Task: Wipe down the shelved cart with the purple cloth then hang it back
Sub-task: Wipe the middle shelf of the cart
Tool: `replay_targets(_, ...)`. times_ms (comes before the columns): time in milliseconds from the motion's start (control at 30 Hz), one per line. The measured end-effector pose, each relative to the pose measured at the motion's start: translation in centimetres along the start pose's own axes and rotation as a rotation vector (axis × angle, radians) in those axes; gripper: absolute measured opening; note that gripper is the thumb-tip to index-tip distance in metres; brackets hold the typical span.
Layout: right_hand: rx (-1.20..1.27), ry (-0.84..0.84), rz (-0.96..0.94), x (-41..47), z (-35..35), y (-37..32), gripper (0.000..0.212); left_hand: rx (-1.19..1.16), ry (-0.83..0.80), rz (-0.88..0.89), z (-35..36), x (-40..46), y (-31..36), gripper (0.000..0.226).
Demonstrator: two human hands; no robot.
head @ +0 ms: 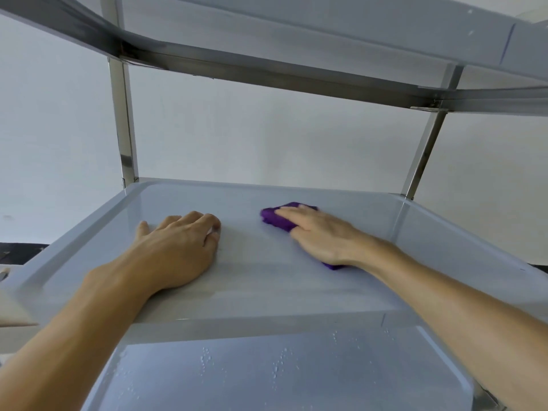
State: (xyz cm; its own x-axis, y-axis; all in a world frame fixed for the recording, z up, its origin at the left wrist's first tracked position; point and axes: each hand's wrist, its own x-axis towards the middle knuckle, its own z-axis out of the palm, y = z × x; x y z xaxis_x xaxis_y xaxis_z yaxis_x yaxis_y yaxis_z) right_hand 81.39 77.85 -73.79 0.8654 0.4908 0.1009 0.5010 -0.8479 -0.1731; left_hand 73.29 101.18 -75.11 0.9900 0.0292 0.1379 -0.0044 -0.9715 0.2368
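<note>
The grey shelved cart fills the head view; I look in at its middle shelf (296, 191), a shallow tray with a raised rim. My right hand (320, 232) lies flat with straight fingers on the folded purple cloth (274, 219), pressing it onto the shelf right of centre; cloth shows past the fingertips and under the wrist. On the left part of the same shelf rests my left hand (181, 247), palm down with the fingers bent under at the tips and nothing in it.
The upper shelf (326, 34) hangs close overhead on shiny metal posts (123, 120) at the back corners. Below and nearer, the lower shelf (267, 375) carries several water droplets. A white wall stands behind the cart.
</note>
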Motion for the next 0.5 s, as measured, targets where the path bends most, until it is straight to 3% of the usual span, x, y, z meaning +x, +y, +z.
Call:
replay_targets(100,0.047,-0.044,-0.246,-3.1,0.8,-3.0,0.056,-0.027,-0.023,0.000,-0.2,-0.1,-0.5,0.036)
replay_targets(167,0.099,-0.072,-0.282,-5.4,0.2,-2.4,0.055,-0.047,-0.032,0.010,-0.3,-0.3,-0.8,0.038)
replay_targets(300,0.156,-0.108,-0.093,-6.6,-2.0,2.1,0.056,-0.051,-0.025,0.036,-0.2,-0.7,-1.3,0.041)
replay_targets(500,0.157,0.018,0.303,0.2,-2.7,8.8,0.050,-0.031,-0.002,0.049,0.3,-0.8,-0.8,0.042)
